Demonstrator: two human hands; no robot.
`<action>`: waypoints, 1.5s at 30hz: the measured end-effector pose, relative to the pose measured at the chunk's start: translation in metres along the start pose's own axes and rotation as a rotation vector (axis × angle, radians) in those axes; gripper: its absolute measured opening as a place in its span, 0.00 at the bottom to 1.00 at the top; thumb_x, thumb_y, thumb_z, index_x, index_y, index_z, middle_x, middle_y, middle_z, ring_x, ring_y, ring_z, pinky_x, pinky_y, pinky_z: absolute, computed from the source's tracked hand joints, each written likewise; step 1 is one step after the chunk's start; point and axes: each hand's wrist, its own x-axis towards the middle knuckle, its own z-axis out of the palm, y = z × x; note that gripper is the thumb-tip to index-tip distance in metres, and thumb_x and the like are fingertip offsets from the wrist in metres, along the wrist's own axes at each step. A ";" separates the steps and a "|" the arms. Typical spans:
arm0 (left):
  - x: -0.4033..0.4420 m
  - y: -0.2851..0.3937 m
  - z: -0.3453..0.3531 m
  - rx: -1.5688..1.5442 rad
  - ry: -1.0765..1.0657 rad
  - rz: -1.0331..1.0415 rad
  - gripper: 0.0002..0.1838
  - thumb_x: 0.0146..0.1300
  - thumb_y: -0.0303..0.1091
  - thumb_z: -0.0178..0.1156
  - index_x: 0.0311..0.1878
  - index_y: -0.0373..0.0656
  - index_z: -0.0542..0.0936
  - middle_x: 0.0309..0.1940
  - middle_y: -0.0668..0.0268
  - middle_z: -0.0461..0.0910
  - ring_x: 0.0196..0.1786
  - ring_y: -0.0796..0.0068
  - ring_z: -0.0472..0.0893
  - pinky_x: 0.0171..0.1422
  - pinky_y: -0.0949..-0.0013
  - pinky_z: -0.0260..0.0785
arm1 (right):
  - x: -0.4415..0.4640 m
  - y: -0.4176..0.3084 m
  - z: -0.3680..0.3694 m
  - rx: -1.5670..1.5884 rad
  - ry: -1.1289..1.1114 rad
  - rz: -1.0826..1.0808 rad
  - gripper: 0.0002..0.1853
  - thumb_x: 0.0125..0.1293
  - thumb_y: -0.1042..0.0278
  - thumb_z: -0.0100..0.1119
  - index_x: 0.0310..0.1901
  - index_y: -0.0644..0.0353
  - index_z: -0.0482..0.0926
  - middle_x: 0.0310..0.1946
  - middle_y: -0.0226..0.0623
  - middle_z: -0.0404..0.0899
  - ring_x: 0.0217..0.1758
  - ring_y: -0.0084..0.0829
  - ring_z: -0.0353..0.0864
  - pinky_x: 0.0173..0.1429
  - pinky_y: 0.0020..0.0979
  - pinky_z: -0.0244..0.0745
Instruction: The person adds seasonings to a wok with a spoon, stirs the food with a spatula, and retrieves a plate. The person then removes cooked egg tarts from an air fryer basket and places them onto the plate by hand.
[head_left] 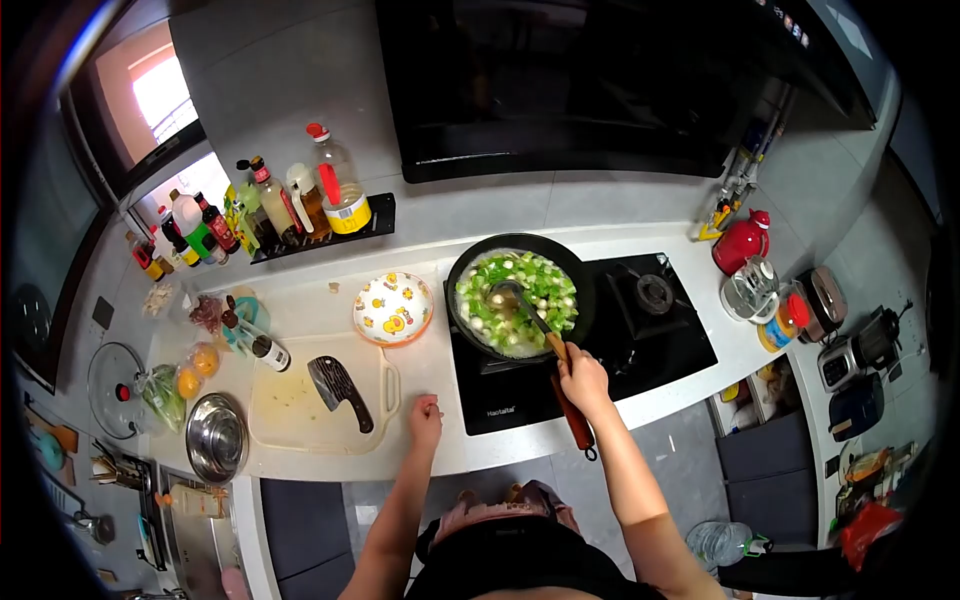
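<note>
My right hand is closed round the wooden handle of a ladle, whose dark head dips into a black wok. Chopped green vegetables with pale round pieces lie in liquid inside the wok. Below that hand, the wok's brown handle points toward me. My left hand is curled closed at the counter's front edge, with nothing visible in it. Left of it, a cleaver rests on a pale cutting board. A patterned bowl stands behind, at the board's corner.
The wok sits on the left burner of a black gas hob; a second burner is at right. Oil and sauce bottles line a wall shelf. A steel bowl stands far left, a red kettle far right.
</note>
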 end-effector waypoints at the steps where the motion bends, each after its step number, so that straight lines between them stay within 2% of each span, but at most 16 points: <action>1: 0.003 -0.003 -0.001 0.001 -0.005 0.013 0.09 0.57 0.20 0.47 0.39 0.38 0.74 0.29 0.66 0.75 0.25 0.79 0.74 0.29 0.76 0.70 | 0.007 -0.003 0.003 0.002 0.008 0.013 0.18 0.57 0.65 0.52 0.49 0.61 0.71 0.35 0.49 0.77 0.38 0.48 0.77 0.42 0.42 0.72; 6: 0.000 -0.018 -0.008 0.066 -0.014 0.026 0.09 0.56 0.21 0.48 0.39 0.38 0.75 0.26 0.65 0.75 0.25 0.77 0.75 0.31 0.74 0.70 | 0.032 0.011 0.022 -0.016 0.179 -0.061 0.16 0.57 0.67 0.52 0.46 0.66 0.70 0.31 0.50 0.77 0.31 0.49 0.78 0.35 0.43 0.75; 9: 0.010 -0.035 -0.007 0.192 -0.020 0.064 0.09 0.55 0.22 0.50 0.40 0.38 0.76 0.27 0.62 0.77 0.28 0.73 0.77 0.34 0.71 0.70 | 0.044 0.024 0.020 -0.008 0.203 -0.042 0.17 0.58 0.66 0.52 0.47 0.66 0.70 0.30 0.51 0.77 0.31 0.49 0.78 0.35 0.43 0.75; 12: 0.011 -0.032 0.003 0.328 0.079 0.239 0.11 0.52 0.23 0.52 0.40 0.38 0.77 0.31 0.59 0.78 0.32 0.66 0.78 0.39 0.68 0.70 | 0.042 0.039 0.010 -0.013 0.170 -0.022 0.17 0.59 0.66 0.51 0.48 0.66 0.69 0.30 0.52 0.77 0.31 0.50 0.78 0.36 0.44 0.74; 15: 0.006 -0.014 0.010 0.481 0.110 0.227 0.12 0.50 0.24 0.53 0.40 0.38 0.77 0.35 0.56 0.79 0.37 0.60 0.78 0.41 0.66 0.70 | 0.032 0.053 -0.003 -0.022 0.133 0.009 0.16 0.60 0.65 0.50 0.46 0.66 0.70 0.30 0.53 0.77 0.32 0.50 0.78 0.36 0.44 0.74; 21: 0.006 -0.020 0.028 0.431 0.155 0.243 0.13 0.50 0.24 0.52 0.40 0.38 0.78 0.38 0.55 0.78 0.39 0.59 0.77 0.43 0.65 0.70 | 0.005 0.069 -0.037 -0.040 -0.110 0.097 0.15 0.62 0.64 0.46 0.44 0.68 0.71 0.26 0.54 0.77 0.29 0.49 0.79 0.35 0.44 0.74; 22: 0.005 -0.022 0.030 0.400 0.172 0.250 0.13 0.50 0.23 0.52 0.40 0.39 0.78 0.38 0.55 0.77 0.38 0.60 0.77 0.42 0.66 0.70 | 0.008 0.072 -0.042 0.285 -0.299 0.264 0.16 0.64 0.63 0.43 0.45 0.67 0.71 0.23 0.49 0.78 0.20 0.40 0.77 0.26 0.36 0.73; 25: 0.001 -0.011 0.036 0.316 0.203 0.227 0.13 0.51 0.21 0.51 0.40 0.39 0.77 0.38 0.56 0.76 0.36 0.63 0.77 0.40 0.69 0.69 | 0.015 0.074 -0.059 0.924 -0.578 0.558 0.15 0.66 0.63 0.39 0.47 0.64 0.68 0.20 0.42 0.77 0.13 0.25 0.70 0.18 0.24 0.66; 26: -0.002 -0.006 0.038 0.285 0.208 0.198 0.13 0.51 0.21 0.51 0.40 0.39 0.77 0.37 0.57 0.75 0.35 0.65 0.76 0.38 0.70 0.69 | 0.015 0.072 -0.063 1.086 -0.643 0.638 0.14 0.67 0.63 0.36 0.48 0.62 0.66 0.21 0.39 0.76 0.13 0.17 0.64 0.15 0.16 0.59; 29: -0.003 -0.008 0.039 0.226 0.226 0.178 0.13 0.51 0.19 0.50 0.40 0.39 0.77 0.37 0.59 0.74 0.32 0.70 0.75 0.34 0.73 0.68 | 0.021 0.069 -0.063 1.499 -0.791 0.902 0.14 0.67 0.63 0.36 0.48 0.61 0.65 0.23 0.40 0.74 0.15 0.18 0.65 0.15 0.16 0.60; 30: -0.003 -0.012 0.039 0.214 0.236 0.177 0.13 0.51 0.19 0.49 0.40 0.39 0.77 0.37 0.60 0.74 0.30 0.71 0.74 0.33 0.74 0.67 | 0.026 0.067 -0.064 1.598 -0.883 0.916 0.14 0.67 0.63 0.37 0.48 0.60 0.65 0.24 0.40 0.72 0.16 0.18 0.65 0.15 0.16 0.59; 33: -0.003 -0.020 0.037 0.184 0.304 0.320 0.13 0.51 0.19 0.50 0.40 0.39 0.77 0.36 0.60 0.74 0.29 0.71 0.75 0.32 0.73 0.67 | 0.030 0.052 -0.056 1.588 -0.899 0.853 0.17 0.67 0.63 0.38 0.53 0.63 0.62 0.25 0.39 0.71 0.14 0.17 0.62 0.14 0.15 0.55; 38: -0.007 -0.012 0.027 0.388 0.224 0.141 0.16 0.50 0.22 0.50 0.44 0.39 0.77 0.34 0.56 0.76 0.30 0.63 0.76 0.36 0.65 0.69 | 0.050 0.031 -0.032 1.119 -0.652 0.451 0.18 0.65 0.64 0.43 0.54 0.62 0.67 0.18 0.30 0.71 0.13 0.20 0.66 0.15 0.19 0.59; 41: -0.003 -0.009 0.018 0.677 0.089 0.069 0.21 0.48 0.25 0.50 0.50 0.38 0.73 0.36 0.51 0.76 0.35 0.56 0.77 0.41 0.59 0.70 | 0.064 0.029 -0.001 0.807 -0.334 0.199 0.16 0.65 0.66 0.43 0.52 0.62 0.70 0.17 0.29 0.69 0.13 0.19 0.66 0.15 0.19 0.60; 42: -0.002 -0.009 0.015 0.786 0.034 0.045 0.24 0.48 0.25 0.50 0.52 0.38 0.72 0.37 0.50 0.77 0.37 0.54 0.77 0.43 0.56 0.70 | 0.072 0.027 0.003 0.404 -0.151 0.003 0.18 0.63 0.64 0.46 0.53 0.60 0.70 0.21 0.38 0.76 0.20 0.30 0.76 0.22 0.29 0.70; 45: 0.001 -0.023 0.010 0.920 -0.047 0.115 0.28 0.47 0.26 0.50 0.57 0.38 0.67 0.40 0.48 0.76 0.43 0.51 0.76 0.48 0.54 0.69 | 0.084 0.011 -0.006 0.029 -0.042 -0.054 0.20 0.60 0.61 0.49 0.54 0.57 0.70 0.27 0.48 0.79 0.31 0.42 0.80 0.34 0.39 0.74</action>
